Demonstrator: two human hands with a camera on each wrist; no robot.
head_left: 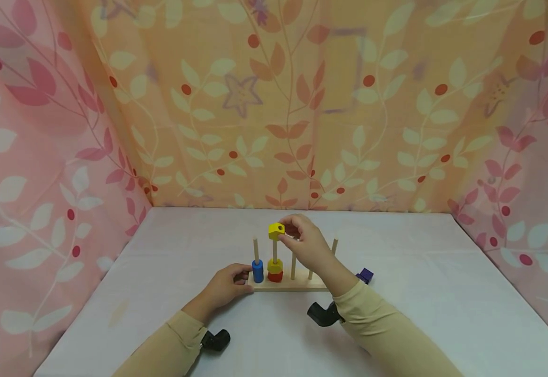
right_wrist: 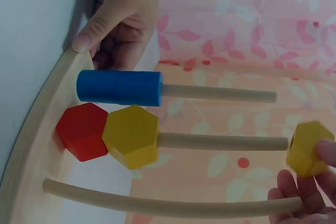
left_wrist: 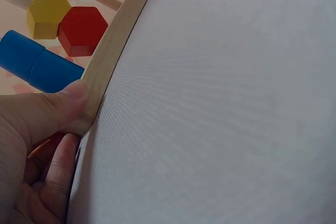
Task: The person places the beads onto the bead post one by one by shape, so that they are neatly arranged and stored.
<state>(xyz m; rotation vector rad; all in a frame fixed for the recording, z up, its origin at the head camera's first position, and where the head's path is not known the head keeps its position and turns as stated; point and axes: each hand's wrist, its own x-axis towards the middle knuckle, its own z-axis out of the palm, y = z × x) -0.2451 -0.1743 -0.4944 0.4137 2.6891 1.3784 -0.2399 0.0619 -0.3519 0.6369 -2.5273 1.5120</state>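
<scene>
My right hand (head_left: 308, 246) pinches a yellow hexagonal block (head_left: 275, 231) with a hole through it. In the right wrist view the block (right_wrist: 305, 148) is at the tip of the second peg (right_wrist: 223, 142). Lower on that peg, a yellow hexagonal block (right_wrist: 131, 136) sits above a red hexagonal block (right_wrist: 83, 131). Blue cylinders (left_wrist: 39, 61), one on another, fill the bottom of the first peg. My left hand (head_left: 226, 285) grips the left end of the wooden peg base (head_left: 292, 286), thumb on its edge; part of its fingers is hidden behind the base.
Purple blocks (head_left: 365, 275) lie on the white tablecloth (head_left: 424, 303) right of the base, partly hidden by the right forearm. More bare pegs (head_left: 293, 266) rise from the base. Black wrist-worn devices (head_left: 216, 340) hang under both sleeves. Patterned curtains (head_left: 255, 120) surround the table.
</scene>
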